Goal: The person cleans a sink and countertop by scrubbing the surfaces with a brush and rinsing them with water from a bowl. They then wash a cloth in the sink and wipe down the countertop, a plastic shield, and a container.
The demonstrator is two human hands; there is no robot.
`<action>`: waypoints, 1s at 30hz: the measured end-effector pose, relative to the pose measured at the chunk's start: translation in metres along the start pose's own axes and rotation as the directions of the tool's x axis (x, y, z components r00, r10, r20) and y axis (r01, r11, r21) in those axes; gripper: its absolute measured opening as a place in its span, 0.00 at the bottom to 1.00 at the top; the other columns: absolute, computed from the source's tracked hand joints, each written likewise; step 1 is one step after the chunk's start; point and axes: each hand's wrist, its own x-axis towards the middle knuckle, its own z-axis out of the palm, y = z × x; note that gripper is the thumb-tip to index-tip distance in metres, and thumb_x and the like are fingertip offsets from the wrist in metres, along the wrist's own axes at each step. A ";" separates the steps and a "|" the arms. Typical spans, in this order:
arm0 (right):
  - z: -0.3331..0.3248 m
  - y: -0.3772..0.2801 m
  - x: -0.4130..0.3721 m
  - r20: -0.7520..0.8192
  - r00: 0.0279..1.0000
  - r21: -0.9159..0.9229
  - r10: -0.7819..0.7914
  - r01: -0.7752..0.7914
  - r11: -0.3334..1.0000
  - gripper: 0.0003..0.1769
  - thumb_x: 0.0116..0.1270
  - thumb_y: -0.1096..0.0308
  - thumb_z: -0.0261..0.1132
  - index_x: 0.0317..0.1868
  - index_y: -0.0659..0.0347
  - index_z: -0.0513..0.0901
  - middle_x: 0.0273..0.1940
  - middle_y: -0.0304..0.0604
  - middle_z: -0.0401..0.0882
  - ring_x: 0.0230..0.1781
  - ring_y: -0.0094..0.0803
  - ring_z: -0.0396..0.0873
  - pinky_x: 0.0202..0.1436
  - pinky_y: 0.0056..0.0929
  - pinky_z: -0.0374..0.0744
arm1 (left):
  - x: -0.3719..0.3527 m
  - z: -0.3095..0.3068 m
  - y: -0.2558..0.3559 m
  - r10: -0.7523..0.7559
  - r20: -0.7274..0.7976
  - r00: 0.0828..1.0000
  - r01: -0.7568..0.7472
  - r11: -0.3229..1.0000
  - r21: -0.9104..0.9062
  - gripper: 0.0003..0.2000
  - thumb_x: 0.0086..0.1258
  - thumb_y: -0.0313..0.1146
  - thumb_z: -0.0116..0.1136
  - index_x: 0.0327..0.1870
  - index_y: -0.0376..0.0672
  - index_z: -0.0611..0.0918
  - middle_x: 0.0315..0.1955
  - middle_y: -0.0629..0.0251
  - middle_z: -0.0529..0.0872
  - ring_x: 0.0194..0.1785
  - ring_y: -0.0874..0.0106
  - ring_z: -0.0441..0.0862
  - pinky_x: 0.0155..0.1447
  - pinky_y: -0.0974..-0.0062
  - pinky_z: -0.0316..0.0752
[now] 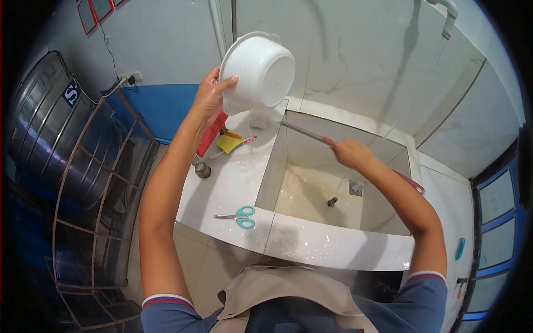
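My left hand (212, 94) grips the rim of a white plastic basin (250, 72), thumb on its outer wall. The basin is tipped on its side above the counter, its base facing right. In my right hand (350, 154) is a long, thin grey-handled tool (304, 131), held over the sink (327, 219). The tool's far end is blurred near a whitish patch on the counter, so I cannot make out its kind. Below the basin lie a yellow piece (229, 142) like a sponge or cloth and a red item (212, 135), partly hidden by my arm.
Teal-handled scissors (244, 217) lie on the wet white counter (219, 191), with a small dark metal piece (202, 170) farther back. A drain (355, 188) and a dark fitting (332, 202) sit on the sink floor. A pipe outlet (448, 25) juts out at upper right.
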 end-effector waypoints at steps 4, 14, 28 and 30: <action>0.021 0.040 0.091 -0.142 0.990 -0.026 0.002 -0.005 1.000 0.21 0.65 0.69 0.48 0.59 0.48 0.71 0.32 0.57 0.79 0.36 0.52 0.79 0.36 0.48 0.76 | -0.005 0.009 0.001 0.074 -0.030 0.997 -0.071 0.993 0.090 0.26 0.58 0.30 0.63 0.57 0.37 0.69 0.50 0.60 0.76 0.54 0.71 0.73 0.61 0.72 0.64; 0.048 0.022 -0.042 -0.008 0.999 0.081 0.032 -0.032 0.996 0.21 0.69 0.62 0.46 0.61 0.46 0.68 0.34 0.56 0.79 0.33 0.53 0.78 0.37 0.49 0.76 | -0.033 0.001 -0.008 0.065 -0.061 0.996 -0.057 0.990 0.130 0.23 0.58 0.30 0.63 0.55 0.35 0.71 0.46 0.59 0.78 0.51 0.72 0.74 0.58 0.75 0.67; 0.078 0.212 -0.393 -0.213 0.482 0.250 0.850 -0.814 0.525 0.20 0.68 0.61 0.50 0.60 0.42 0.70 0.35 0.60 0.79 0.36 0.57 0.78 0.41 0.52 0.74 | -0.039 0.246 -0.144 0.232 0.776 0.587 -0.757 0.497 0.424 0.16 0.53 0.23 0.61 0.45 0.42 0.76 0.36 0.62 0.80 0.38 0.61 0.73 0.46 0.67 0.62; 0.085 0.243 -0.474 -0.260 0.339 0.254 0.904 -0.879 0.403 0.19 0.67 0.63 0.50 0.58 0.46 0.72 0.36 0.61 0.79 0.38 0.57 0.77 0.42 0.52 0.74 | -0.029 0.293 -0.174 0.270 0.816 0.511 -0.803 0.490 0.340 0.16 0.53 0.22 0.61 0.45 0.42 0.76 0.36 0.62 0.80 0.39 0.61 0.74 0.46 0.66 0.62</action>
